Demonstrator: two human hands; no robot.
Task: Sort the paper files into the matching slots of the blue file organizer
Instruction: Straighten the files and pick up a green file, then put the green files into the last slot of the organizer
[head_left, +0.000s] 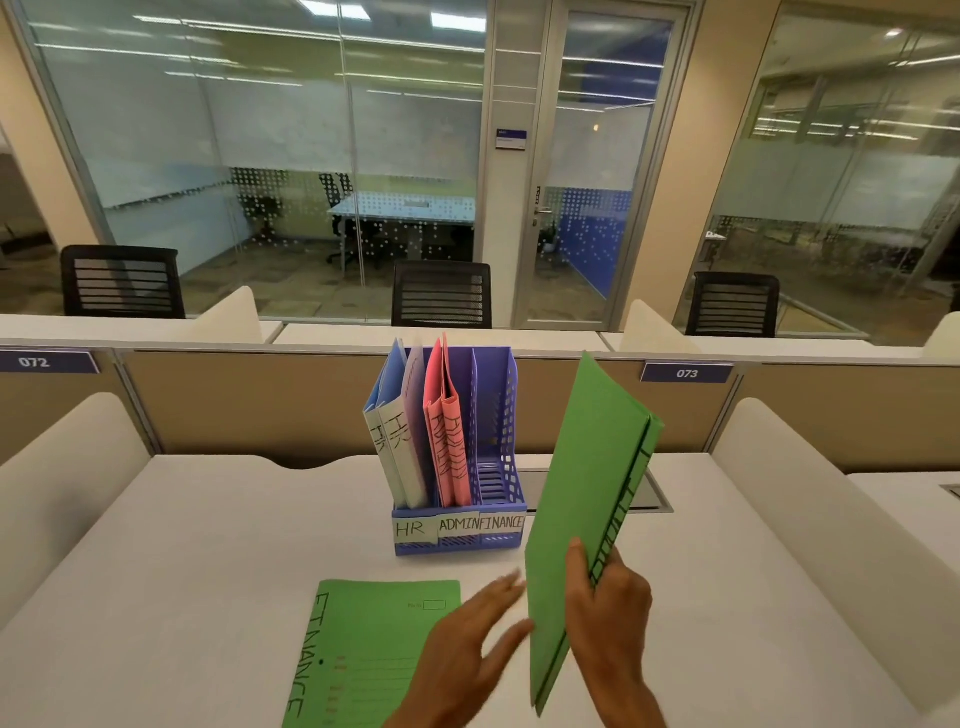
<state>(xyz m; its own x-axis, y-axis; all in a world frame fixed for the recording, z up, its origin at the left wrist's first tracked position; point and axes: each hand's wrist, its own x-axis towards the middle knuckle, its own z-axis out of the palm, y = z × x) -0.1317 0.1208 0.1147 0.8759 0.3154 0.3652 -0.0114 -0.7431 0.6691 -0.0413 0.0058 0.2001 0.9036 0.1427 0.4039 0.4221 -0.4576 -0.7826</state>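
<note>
Green files are the last ones to sort: one marked FINANCE (374, 649) lies flat on the counter (156, 571) in front of the blue file organizer (457, 535), and just right of it the left hand (467, 654) hangs open and blurred, holding nothing. Inside the organizer, going left to right, the HR slot holds blue and white files (397, 441), the ADMIN slot holds pink files (447, 441), and the FINANCE slot (496, 452) is empty. To the right of the organizer, the right hand (608, 613) pinches the bottom of a second green file (582, 493) held upright, its long side pointing up and a little away, so this hand looks nearest to that empty slot.
</note>
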